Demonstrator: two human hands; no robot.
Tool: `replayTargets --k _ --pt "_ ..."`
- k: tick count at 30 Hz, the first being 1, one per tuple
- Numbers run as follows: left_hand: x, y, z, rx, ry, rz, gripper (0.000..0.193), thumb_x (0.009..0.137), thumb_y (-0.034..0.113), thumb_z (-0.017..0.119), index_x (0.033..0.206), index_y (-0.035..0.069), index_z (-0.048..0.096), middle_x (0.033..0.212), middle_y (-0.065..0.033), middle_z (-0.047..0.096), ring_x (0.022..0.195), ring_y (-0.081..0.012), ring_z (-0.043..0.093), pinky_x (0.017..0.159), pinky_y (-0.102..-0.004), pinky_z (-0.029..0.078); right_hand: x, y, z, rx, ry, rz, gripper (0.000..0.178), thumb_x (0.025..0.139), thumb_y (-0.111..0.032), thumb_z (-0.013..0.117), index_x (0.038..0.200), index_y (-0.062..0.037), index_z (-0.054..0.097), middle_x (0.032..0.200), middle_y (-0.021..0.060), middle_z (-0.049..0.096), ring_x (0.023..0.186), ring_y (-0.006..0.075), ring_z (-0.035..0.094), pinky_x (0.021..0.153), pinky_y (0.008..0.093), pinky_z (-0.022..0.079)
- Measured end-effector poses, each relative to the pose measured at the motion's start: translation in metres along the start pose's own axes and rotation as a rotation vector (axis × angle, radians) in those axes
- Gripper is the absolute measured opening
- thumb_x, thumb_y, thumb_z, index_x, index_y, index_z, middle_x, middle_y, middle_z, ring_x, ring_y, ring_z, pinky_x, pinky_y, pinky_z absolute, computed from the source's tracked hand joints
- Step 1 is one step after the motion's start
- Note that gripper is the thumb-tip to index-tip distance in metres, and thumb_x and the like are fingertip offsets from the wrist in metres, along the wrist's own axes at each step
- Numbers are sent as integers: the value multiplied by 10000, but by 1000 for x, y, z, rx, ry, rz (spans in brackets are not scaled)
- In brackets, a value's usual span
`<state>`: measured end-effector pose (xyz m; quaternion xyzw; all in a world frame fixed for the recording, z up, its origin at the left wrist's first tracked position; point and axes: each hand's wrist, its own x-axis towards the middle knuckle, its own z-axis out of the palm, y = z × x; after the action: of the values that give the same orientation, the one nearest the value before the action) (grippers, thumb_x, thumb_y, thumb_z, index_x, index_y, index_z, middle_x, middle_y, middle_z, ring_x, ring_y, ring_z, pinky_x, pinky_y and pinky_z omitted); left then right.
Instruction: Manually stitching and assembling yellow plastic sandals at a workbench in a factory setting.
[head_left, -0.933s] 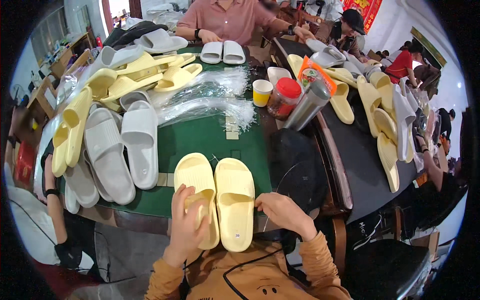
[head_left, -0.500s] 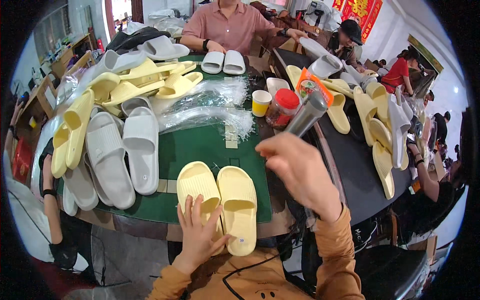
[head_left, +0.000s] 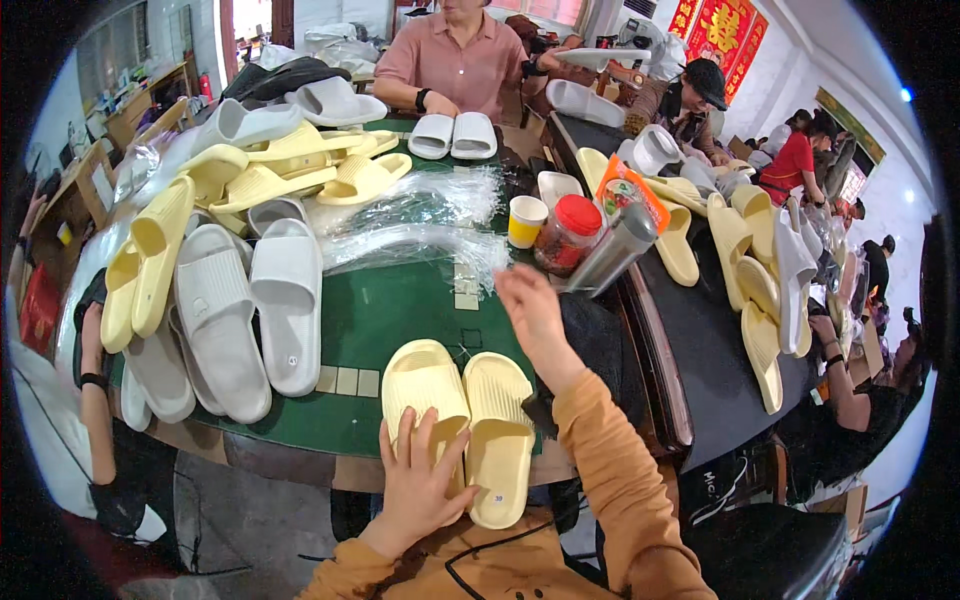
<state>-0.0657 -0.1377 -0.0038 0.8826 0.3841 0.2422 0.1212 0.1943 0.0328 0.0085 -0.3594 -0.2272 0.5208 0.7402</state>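
A pair of pale yellow slide slippers lies side by side at the table's near edge: the left slipper (head_left: 425, 380) and the right slipper (head_left: 498, 450). My left hand (head_left: 420, 485) rests on the left one with fingers spread over its strap, the thumb reaching toward the right slipper's heel. My right hand (head_left: 535, 315) is stretched forward beyond the pair, its fingers extended at the right end of a stack of clear plastic bags (head_left: 410, 245). Whether the fingertips touch the bags I cannot tell. Nothing shows in that hand.
Grey slippers (head_left: 285, 310) and a heap of yellow slippers (head_left: 270, 185) fill the left side. A yellow-white cup (head_left: 526, 222), a red-lidded jar (head_left: 570, 235) and a grey flask (head_left: 612, 255) stand right of the bags. Opposite, a person (head_left: 455, 65) sits behind white slippers (head_left: 473, 137).
My right hand has moved left and forward to the bags' end. The slipper pair appears slightly lower and right in view. The person opposite has drawn one hand back from the white slippers.
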Motion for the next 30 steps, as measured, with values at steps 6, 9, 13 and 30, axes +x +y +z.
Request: replayTargets --k 6,9,13,30 --pt "-4 -2 -2 3 10 -18 750 766 488 735 1411 172 519 1512 -250 276 1427 -493 187 1093 -714 141 9 6 -13 -81 83 277 667 891 156 500 1474 33 200 1362 317 345 1238 407 499 1074 407 483" --pt "-3 -1 -2 7 8 -6 766 757 481 743 1419 176 508 1515 -247 267 1429 -492 181 1099 -712 134 15 13 -24 -138 33 310 656 909 143 475 1490 16 199 1368 324 350 1233 411 498 1078 404 479" --pt "0 1 -2 6 -4 2 776 751 470 749 1425 178 499 1519 -247 256 1433 -492 170 1107 -711 122 29 16 -24 -73 -20 388 488 948 99 434 1424 83 325 1332 288 440 1224 365 531 1070 375 487" --pt "9 14 5 34 -53 23 742 765 447 737 1399 135 512 1508 -267 228 1428 -516 122 1118 -708 92 60 13 -46 -211 -109 197 402 969 37 503 1364 102 457 1349 199 531 1243 274 552 1101 340 440"
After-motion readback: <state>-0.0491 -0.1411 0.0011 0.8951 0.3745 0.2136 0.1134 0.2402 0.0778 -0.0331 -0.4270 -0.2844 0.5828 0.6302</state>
